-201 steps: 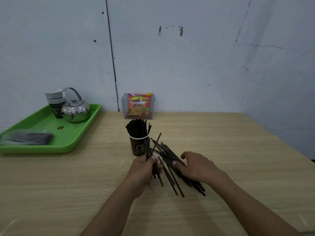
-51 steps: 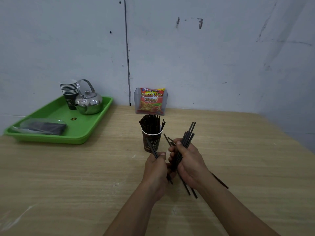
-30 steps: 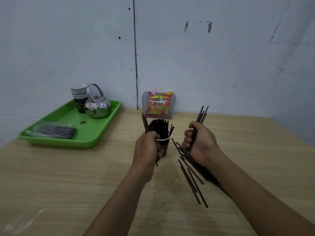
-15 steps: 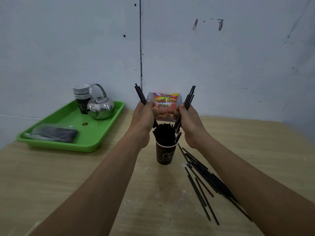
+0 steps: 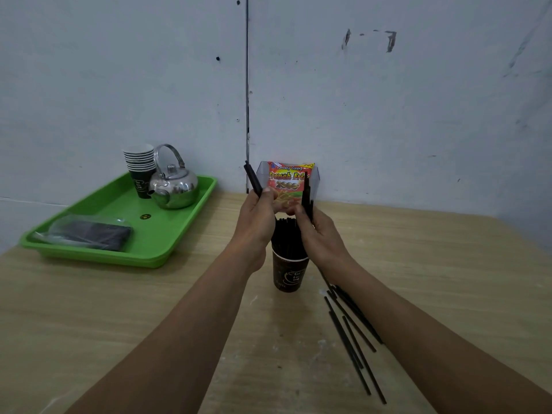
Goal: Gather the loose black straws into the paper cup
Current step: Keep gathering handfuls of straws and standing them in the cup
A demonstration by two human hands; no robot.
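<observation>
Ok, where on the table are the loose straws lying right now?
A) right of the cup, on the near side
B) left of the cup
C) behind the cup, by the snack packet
A: the loose straws lie on the table to the right of the cup and nearer the camera, beside the right forearm.

Bare table (image 5: 119,324) opens left of the paper cup (image 5: 289,274). Loose straws (image 5: 345,343) litter its right; a snack packet (image 5: 286,180) stands behind.
</observation>
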